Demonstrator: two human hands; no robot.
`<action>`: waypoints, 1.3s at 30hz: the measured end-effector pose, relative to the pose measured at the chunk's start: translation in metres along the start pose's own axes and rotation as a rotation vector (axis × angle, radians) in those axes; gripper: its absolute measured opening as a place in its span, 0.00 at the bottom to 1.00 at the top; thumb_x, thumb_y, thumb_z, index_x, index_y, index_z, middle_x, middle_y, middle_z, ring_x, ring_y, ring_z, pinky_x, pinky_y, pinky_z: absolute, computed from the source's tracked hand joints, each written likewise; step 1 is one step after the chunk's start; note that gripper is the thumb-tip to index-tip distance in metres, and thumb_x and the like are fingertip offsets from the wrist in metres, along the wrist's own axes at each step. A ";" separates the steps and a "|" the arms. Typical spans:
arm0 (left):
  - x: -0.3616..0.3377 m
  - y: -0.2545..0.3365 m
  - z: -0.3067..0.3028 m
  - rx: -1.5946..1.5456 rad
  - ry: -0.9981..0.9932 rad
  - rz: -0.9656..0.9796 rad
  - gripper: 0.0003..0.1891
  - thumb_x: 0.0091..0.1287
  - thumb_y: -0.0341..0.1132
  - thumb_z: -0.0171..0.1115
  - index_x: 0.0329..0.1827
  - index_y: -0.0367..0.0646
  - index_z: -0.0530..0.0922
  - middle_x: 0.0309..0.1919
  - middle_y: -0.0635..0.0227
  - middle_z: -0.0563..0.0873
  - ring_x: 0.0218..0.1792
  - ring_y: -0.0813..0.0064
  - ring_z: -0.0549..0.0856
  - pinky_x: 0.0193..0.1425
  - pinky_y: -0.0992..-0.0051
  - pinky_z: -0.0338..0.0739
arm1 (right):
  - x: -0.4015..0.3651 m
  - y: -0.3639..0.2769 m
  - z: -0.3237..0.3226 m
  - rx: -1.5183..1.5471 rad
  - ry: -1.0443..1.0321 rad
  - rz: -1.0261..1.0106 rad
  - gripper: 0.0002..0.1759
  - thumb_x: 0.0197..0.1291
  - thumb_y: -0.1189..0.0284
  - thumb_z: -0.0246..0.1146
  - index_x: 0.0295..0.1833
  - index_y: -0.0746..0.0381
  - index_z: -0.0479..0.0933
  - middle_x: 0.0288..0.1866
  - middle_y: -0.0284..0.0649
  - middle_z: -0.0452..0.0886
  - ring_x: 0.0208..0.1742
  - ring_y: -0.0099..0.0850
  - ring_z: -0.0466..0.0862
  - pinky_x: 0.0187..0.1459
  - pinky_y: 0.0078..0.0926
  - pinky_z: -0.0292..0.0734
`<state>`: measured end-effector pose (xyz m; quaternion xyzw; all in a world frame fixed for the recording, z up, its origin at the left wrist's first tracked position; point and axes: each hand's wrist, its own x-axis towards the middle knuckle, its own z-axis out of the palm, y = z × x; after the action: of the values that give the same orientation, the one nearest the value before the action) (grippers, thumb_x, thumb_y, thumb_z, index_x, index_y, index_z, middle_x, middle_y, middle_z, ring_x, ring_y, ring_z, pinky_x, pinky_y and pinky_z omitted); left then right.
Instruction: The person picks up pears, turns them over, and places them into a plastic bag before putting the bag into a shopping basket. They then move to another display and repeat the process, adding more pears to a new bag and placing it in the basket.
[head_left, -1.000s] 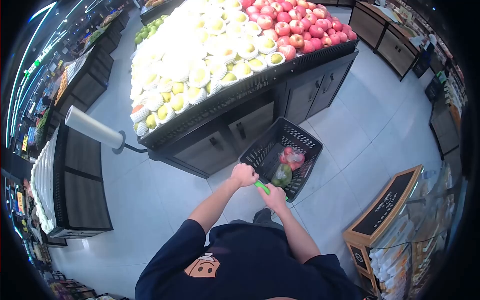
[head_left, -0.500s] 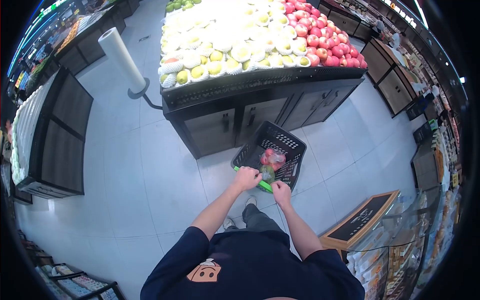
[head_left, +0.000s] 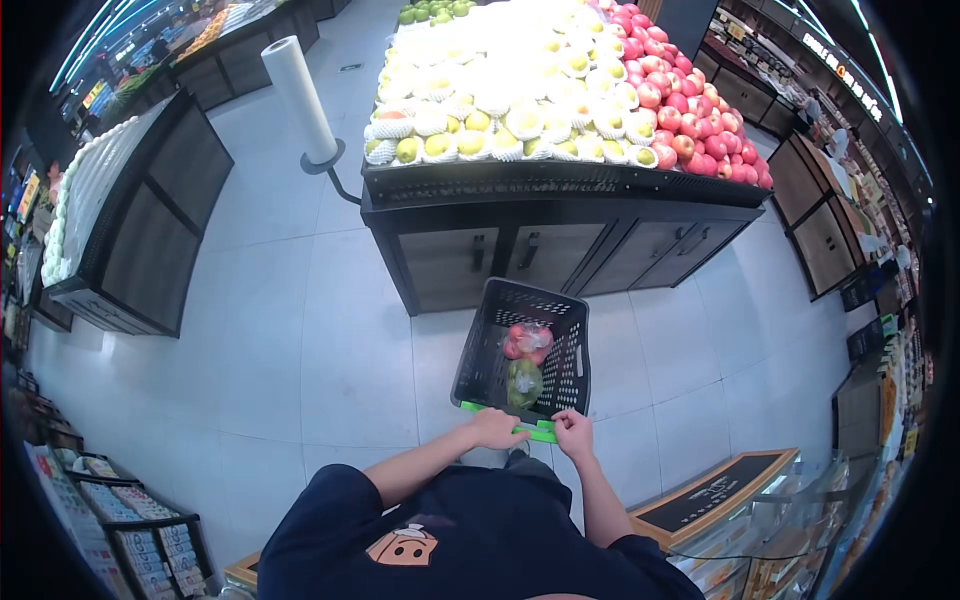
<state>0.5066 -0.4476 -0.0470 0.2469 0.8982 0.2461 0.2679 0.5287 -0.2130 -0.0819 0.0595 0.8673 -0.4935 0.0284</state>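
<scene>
Clenching one green handle (head_left: 541,431) are left hand (head_left: 497,428) and right hand (head_left: 574,434); one basket (head_left: 478,352) holds two fruit bags (head_left: 527,342).

Head-worn view, steeply down, seemingly fisheye.

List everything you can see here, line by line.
basket: one, black, on the floor before the fruit stand
green handle: one, at the basket's near rim
bag of red fruit: one, clear, inside the basket
bag of green fruit: one, clear, inside the basket, nearer the handle
fruit stand: one, dark, ahead
yellow fruit: many, white net sleeves, on the stand
red apples: many, stand's right side
bag roll: one, white, left of the stand
left hand: gripping the handle
right hand: gripping the handle
</scene>
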 end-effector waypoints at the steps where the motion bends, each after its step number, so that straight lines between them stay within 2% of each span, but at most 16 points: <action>1: 0.003 0.006 0.004 -0.031 -0.054 -0.019 0.32 0.69 0.65 0.51 0.43 0.43 0.87 0.40 0.54 0.91 0.45 0.51 0.89 0.54 0.53 0.82 | 0.001 0.003 -0.008 -0.007 -0.038 0.004 0.05 0.59 0.77 0.63 0.36 0.64 0.85 0.18 0.27 0.76 0.20 0.14 0.72 0.24 0.20 0.66; 4: 0.006 0.024 0.012 -0.182 -0.119 0.024 0.32 0.68 0.66 0.52 0.40 0.43 0.88 0.36 0.55 0.91 0.39 0.51 0.90 0.49 0.55 0.83 | 0.005 0.017 -0.031 -0.052 -0.127 -0.061 0.05 0.60 0.77 0.63 0.36 0.64 0.85 0.17 0.27 0.75 0.19 0.14 0.70 0.23 0.21 0.64; 7: 0.017 0.043 0.035 -0.391 -0.178 -0.073 0.32 0.68 0.65 0.52 0.35 0.43 0.88 0.31 0.55 0.90 0.34 0.51 0.89 0.45 0.55 0.82 | 0.018 0.016 -0.055 -0.028 -0.189 -0.077 0.06 0.61 0.77 0.62 0.36 0.64 0.84 0.16 0.27 0.73 0.19 0.14 0.69 0.22 0.22 0.62; 8: 0.021 0.048 0.053 -0.445 -0.108 -0.076 0.31 0.67 0.62 0.54 0.31 0.41 0.88 0.26 0.53 0.88 0.32 0.49 0.88 0.43 0.54 0.81 | 0.024 0.028 -0.059 0.000 -0.203 -0.090 0.07 0.63 0.78 0.61 0.36 0.64 0.84 0.16 0.27 0.73 0.18 0.14 0.69 0.21 0.21 0.62; 11: 0.021 0.078 0.064 -0.466 0.014 -0.077 0.28 0.68 0.59 0.59 0.36 0.39 0.87 0.30 0.50 0.88 0.33 0.49 0.86 0.43 0.57 0.79 | 0.042 0.043 -0.073 0.032 -0.210 -0.106 0.07 0.64 0.78 0.60 0.37 0.65 0.84 0.16 0.27 0.73 0.18 0.14 0.69 0.21 0.21 0.62; 18: 0.051 0.105 0.083 -0.578 0.251 -0.121 0.24 0.66 0.55 0.64 0.38 0.37 0.86 0.31 0.49 0.87 0.34 0.47 0.87 0.42 0.55 0.79 | 0.105 0.016 -0.089 -0.029 -0.339 -0.258 0.07 0.60 0.77 0.61 0.36 0.65 0.85 0.14 0.30 0.71 0.18 0.17 0.68 0.22 0.24 0.63; 22: 0.066 0.106 0.072 -0.622 0.352 -0.233 0.24 0.65 0.54 0.66 0.37 0.36 0.85 0.30 0.48 0.87 0.34 0.47 0.88 0.42 0.56 0.80 | 0.142 -0.006 -0.079 -0.087 -0.403 -0.272 0.07 0.57 0.73 0.62 0.35 0.62 0.85 0.17 0.38 0.78 0.18 0.26 0.77 0.25 0.30 0.71; 26: 0.081 0.100 0.062 -0.642 0.461 -0.305 0.23 0.66 0.53 0.66 0.36 0.35 0.84 0.27 0.46 0.86 0.33 0.48 0.88 0.42 0.56 0.81 | 0.179 -0.015 -0.056 -0.121 -0.423 -0.314 0.08 0.57 0.71 0.63 0.35 0.62 0.86 0.18 0.39 0.80 0.21 0.30 0.80 0.28 0.31 0.74; 30: 0.082 0.092 0.037 -0.681 0.543 -0.364 0.24 0.65 0.52 0.66 0.35 0.34 0.84 0.27 0.45 0.86 0.32 0.47 0.88 0.43 0.56 0.81 | 0.204 -0.041 -0.032 -0.154 -0.432 -0.369 0.10 0.58 0.70 0.62 0.36 0.62 0.86 0.19 0.40 0.81 0.22 0.31 0.81 0.29 0.32 0.75; 33: 0.088 0.076 0.033 -0.671 0.618 -0.402 0.25 0.65 0.53 0.66 0.35 0.33 0.84 0.27 0.44 0.86 0.33 0.46 0.88 0.43 0.56 0.81 | 0.217 -0.055 -0.012 -0.137 -0.404 -0.401 0.10 0.58 0.72 0.62 0.36 0.65 0.86 0.19 0.38 0.80 0.22 0.25 0.78 0.28 0.28 0.73; 39: 0.086 0.045 0.013 -0.749 0.690 -0.432 0.25 0.65 0.54 0.66 0.37 0.34 0.85 0.30 0.43 0.87 0.37 0.45 0.88 0.46 0.55 0.81 | 0.236 -0.086 0.030 -0.207 -0.368 -0.434 0.09 0.59 0.71 0.63 0.37 0.64 0.87 0.21 0.39 0.81 0.23 0.26 0.80 0.30 0.30 0.76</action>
<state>0.4657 -0.3603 -0.0620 -0.1500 0.8153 0.5547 0.0717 0.2835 -0.2649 -0.0495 -0.2209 0.8856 -0.3995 0.0851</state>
